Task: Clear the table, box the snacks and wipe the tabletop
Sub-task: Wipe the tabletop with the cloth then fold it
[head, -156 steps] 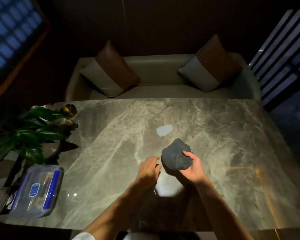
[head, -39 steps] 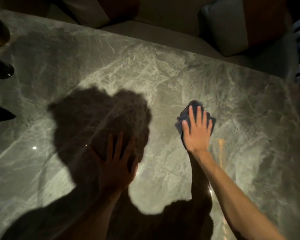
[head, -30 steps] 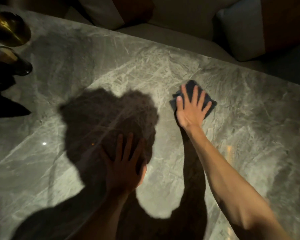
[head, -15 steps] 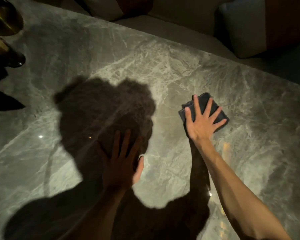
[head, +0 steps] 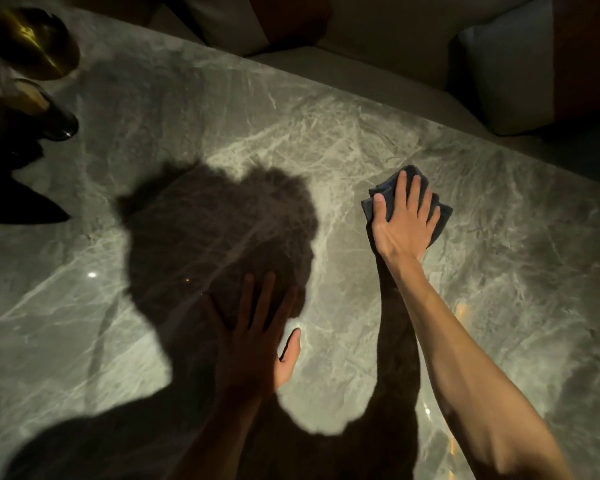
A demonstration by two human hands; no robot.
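Shadow of the person's head and shoulders covers the near part of the grey marble counter (head: pixel 194 133). Within it the left hand (head: pixel 253 344) lies flat, palm down, fingers spread, its grip holding nothing. Farther out and to the right, the right hand (head: pixel 404 220) presses down on the dark blue cloth (head: pixel 383 199), fingers splayed over the top, thumb at the cloth's left edge; the cloth sits bunched beneath the palm, its corners showing past the fingertips. Half a second ago the cloth and hand lay slightly nearer and more to the right; they have slid up and left. Beyond the counter's far edge runs a sofa (head: pixel 371 67) with a cushion (head: pixel 506 74); brass objects (head: pixel 39 43) stand at far left.
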